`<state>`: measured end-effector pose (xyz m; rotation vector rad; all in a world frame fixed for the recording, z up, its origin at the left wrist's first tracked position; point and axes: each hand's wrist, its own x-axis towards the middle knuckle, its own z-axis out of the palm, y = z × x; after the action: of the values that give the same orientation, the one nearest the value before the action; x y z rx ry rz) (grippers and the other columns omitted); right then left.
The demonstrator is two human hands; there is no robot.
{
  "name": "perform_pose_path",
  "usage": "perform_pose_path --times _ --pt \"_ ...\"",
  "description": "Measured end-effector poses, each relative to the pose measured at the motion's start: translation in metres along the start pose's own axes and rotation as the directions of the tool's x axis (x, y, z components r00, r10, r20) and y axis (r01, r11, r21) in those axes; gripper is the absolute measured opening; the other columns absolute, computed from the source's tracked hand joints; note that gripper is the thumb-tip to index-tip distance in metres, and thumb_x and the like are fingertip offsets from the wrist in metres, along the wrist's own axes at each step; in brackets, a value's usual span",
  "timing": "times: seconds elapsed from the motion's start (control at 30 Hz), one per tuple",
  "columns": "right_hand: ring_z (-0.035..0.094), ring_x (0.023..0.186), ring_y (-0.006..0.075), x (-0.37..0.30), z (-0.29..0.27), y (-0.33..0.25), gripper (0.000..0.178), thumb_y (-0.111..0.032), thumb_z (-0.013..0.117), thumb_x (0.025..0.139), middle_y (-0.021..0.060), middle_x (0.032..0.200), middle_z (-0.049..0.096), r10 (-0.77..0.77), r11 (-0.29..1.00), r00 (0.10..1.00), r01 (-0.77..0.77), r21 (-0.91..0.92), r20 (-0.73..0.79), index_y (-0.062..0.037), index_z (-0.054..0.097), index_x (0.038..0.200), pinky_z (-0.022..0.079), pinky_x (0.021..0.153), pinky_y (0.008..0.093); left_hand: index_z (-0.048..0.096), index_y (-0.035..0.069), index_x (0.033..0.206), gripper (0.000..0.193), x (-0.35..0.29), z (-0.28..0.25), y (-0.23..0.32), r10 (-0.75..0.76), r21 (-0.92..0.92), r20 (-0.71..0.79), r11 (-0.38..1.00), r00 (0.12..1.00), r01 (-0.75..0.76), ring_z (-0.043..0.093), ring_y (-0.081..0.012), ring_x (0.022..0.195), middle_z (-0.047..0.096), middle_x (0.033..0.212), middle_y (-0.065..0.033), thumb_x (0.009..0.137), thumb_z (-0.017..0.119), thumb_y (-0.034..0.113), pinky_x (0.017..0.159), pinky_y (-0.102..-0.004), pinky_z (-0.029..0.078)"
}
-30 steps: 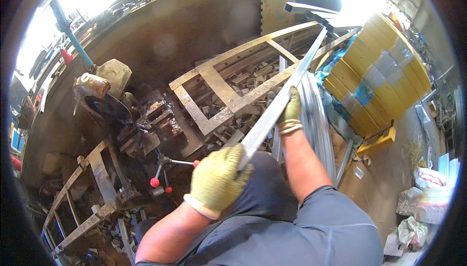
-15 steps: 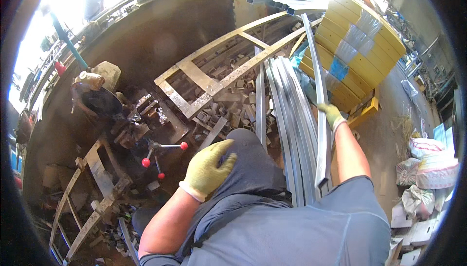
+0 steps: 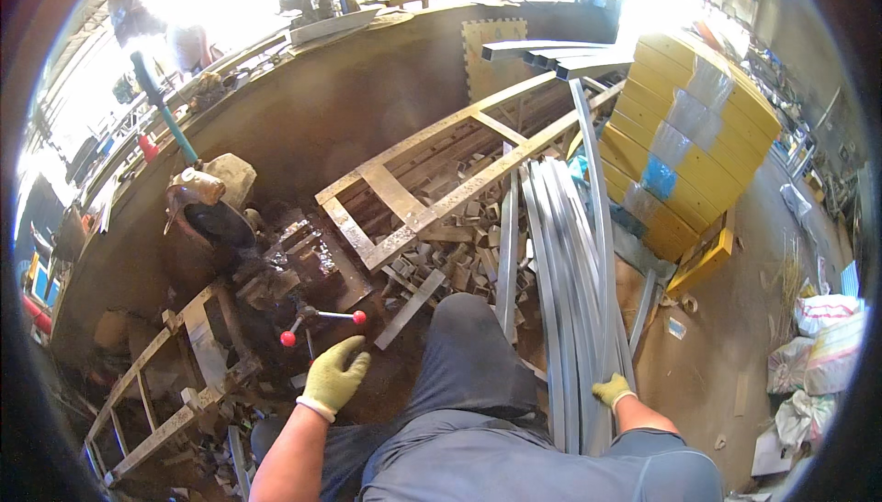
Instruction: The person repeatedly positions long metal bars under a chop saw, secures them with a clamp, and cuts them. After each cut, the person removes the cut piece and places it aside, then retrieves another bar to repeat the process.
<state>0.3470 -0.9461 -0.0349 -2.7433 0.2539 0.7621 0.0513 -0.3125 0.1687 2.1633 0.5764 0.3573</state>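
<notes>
My gloved right hand is curled round the near part of a long square metal tube, beside my right thigh. That tube lies over a bundle of similar grey metal tubes, its far end by the stacked yellow boxes. In a yellow glove too, my left hand hovers with nothing in it, thumb and fingers apart. Just beyond it is a three-armed handle with red knobs, which it does not touch. The handle belongs to a dark, greasy machine.
A long metal frame rests over a heap of short cut tube pieces. Yellow boxes stand stacked at the far right. White sacks lie along the right side. Another frame lies at the lower left.
My right hand has come down and nearer my body, and its tube now lies along the bundle. My left hand has moved left, toward the red-knobbed handle. The view has tilted up.
</notes>
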Motion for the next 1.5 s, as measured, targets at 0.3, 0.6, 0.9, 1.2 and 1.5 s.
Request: perform_pose_path --times 0.3,0.6,0.9,1.2,1.5 --pt "0.075 0.131 0.042 0.051 0.089 0.089 0.077 -0.04 0.09 0.081 0.0288 0.138 0.078 0.055 0.982 0.998 -0.049 0.184 -0.031 0.0049 0.075 0.142 0.058 0.113 0.0445 0.073 -0.004 0.145 0.042 -0.034 -0.001 -0.024 -0.295 -0.113 -0.029 0.95 0.955 0.29 0.077 -0.0233 0.127 0.081 0.137 -0.0167 0.109 0.08 0.016 0.112 -0.0365 0.059" --pt "0.058 0.156 0.0388 0.111 0.026 -0.137 0.106 -0.038 0.096 0.086 0.0257 0.166 0.061 0.001 0.913 0.998 0.028 0.407 -0.07 -0.0017 0.047 0.173 0.047 0.129 0.0443 0.074 -0.004 0.143 0.038 -0.051 -0.028 -0.03 -0.334 -0.163 -0.098 0.935 0.937 0.316 0.076 -0.021 0.124 0.081 0.136 -0.0156 0.109 0.078 0.013 0.11 -0.0353 0.058" --pt "0.067 0.145 0.0448 0.173 0.043 -0.156 0.079 -0.027 0.085 0.089 0.0284 0.155 0.069 0.163 0.968 0.975 -0.128 0.214 -0.153 -0.0015 0.058 0.16 0.054 0.122 0.0494 0.074 -0.003 0.144 0.039 -0.058 -0.035 -0.01 -0.302 0.048 -0.122 0.95 0.946 0.309 0.075 -0.0237 0.126 0.081 0.135 -0.0151 0.109 0.078 0.014 0.113 -0.0375 0.056" --pt "0.066 0.144 0.0465 0.076 0.08 -0.072 0.073 -0.025 0.08 0.089 0.0308 0.152 0.069 0.084 0.989 0.982 -0.063 0.131 -0.167 -0.0002 0.062 0.155 0.054 0.122 0.0502 0.072 -0.004 0.146 0.04 -0.046 -0.026 -0.033 -0.35 -0.021 -0.07 0.937 0.934 0.349 0.074 -0.0238 0.127 0.08 0.137 -0.0145 0.11 0.076 0.012 0.116 -0.0379 0.055" --pt "0.065 0.147 0.0455 -0.053 0.097 0.044 0.077 -0.024 0.082 0.089 0.0312 0.153 0.069 0.233 0.972 0.972 -0.232 -0.03 0.023 -0.0024 0.062 0.16 0.051 0.125 0.0504 0.07 -0.004 0.149 0.04 -0.029 -0.017 -0.042 -0.344 -0.025 -0.01 0.939 0.939 0.344 0.073 -0.0214 0.128 0.078 0.141 -0.0136 0.112 0.074 0.009 0.115 -0.0353 0.056"
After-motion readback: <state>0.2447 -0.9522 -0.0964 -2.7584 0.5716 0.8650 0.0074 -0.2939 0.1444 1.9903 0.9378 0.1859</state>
